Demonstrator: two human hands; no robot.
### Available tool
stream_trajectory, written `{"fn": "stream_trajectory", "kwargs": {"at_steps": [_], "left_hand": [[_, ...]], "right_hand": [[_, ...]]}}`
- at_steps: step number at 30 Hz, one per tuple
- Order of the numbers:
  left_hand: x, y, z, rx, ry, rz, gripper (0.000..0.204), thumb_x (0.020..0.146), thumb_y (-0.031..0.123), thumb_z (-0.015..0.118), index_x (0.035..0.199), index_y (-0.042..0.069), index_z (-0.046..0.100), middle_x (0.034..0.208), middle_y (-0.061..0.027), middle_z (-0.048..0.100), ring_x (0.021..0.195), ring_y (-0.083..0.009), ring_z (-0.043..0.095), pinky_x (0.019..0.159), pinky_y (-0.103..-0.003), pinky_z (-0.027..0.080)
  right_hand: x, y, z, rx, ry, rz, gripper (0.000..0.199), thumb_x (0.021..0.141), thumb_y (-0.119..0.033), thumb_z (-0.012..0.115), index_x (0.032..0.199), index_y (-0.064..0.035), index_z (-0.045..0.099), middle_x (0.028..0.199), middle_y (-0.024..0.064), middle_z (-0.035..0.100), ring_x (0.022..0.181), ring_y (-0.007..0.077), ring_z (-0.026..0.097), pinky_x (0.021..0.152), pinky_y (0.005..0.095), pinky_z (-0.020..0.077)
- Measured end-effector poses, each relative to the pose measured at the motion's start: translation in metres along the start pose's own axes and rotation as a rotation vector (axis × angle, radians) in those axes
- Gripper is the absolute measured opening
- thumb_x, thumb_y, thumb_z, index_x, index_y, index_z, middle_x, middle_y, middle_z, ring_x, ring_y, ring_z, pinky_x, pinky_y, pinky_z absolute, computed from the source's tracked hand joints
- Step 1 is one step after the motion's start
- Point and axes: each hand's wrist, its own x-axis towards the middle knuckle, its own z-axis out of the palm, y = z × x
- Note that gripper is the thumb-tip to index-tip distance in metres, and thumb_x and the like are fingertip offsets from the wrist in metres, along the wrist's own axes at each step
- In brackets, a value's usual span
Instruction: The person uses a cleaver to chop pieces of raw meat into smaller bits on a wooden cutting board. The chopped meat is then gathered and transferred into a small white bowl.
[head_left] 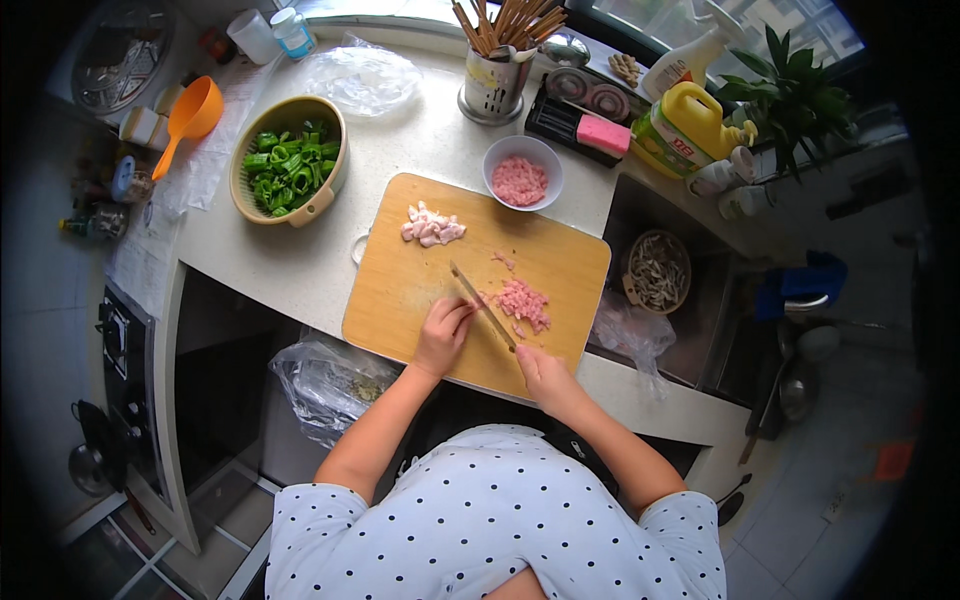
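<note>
In the head view, the right grip is closed around the handle of a knife, whose blade slants up and leftward over the wooden cutting board. The left grip has its fingers bent just beside the blade, near some pink meat (whether it pinches a piece, I cannot tell). Finely chopped meat lies on the board just right of the blade, while larger pale chunks sit near the board's upper left. A white bowl of pink mince stands at the board's upper edge. Farther left on the desk, a beige colander holds cut green peppers. Beyond the board, a metal holder carries wooden chopsticks; a brown bowl stands in the sink at the right.
</note>
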Motion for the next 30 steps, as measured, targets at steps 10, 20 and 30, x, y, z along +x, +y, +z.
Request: {"fn": "stream_trajectory", "kwargs": {"at_steps": [10, 20, 30], "left_hand": [[-0.003, -0.011, 0.004, 0.11, -0.041, 0.05, 0.015, 0.073, -0.005, 0.065, 0.088, -0.001, 0.064, 0.095, -0.016, 0.062, 0.086, -0.0353, 0.059, 0.077, -0.042, 0.049], [-0.004, 0.005, -0.009, 0.002, 0.013, -0.018, 0.016, 0.078, -0.003, 0.067, 0.094, -0.003, 0.065, 0.098, -0.0163, 0.062, 0.088, -0.0337, 0.06, 0.079, -0.038, 0.05], [-0.008, -0.011, -0.002, 0.099, -0.054, 0.0, 0.022, 0.074, -0.006, 0.064, 0.096, -0.003, 0.066, 0.103, -0.0176, 0.062, 0.097, -0.0362, 0.059, 0.087, -0.041, 0.049]], "right_hand": [[0.037, -0.022, 0.028, -0.099, 0.005, -0.026, 0.046, 0.101, -0.037, 0.038, 0.102, 0.0003, 0.063, 0.091, 0.0295, 0.063, 0.088, 0.0469, 0.061, 0.076, 0.0493, 0.0475], [0.002, 0.007, 0.0, -0.082, 0.029, 0.009, 0.043, 0.101, -0.037, 0.039, 0.104, -0.0025, 0.064, 0.09, 0.027, 0.063, 0.089, 0.0472, 0.06, 0.076, 0.0501, 0.0485], [0.012, -0.008, 0.02, -0.166, -0.003, -0.032, 0.039, 0.1, -0.035, 0.042, 0.104, -0.002, 0.063, 0.084, 0.0283, 0.064, 0.082, 0.0481, 0.061, 0.073, 0.053, 0.0488]]}}
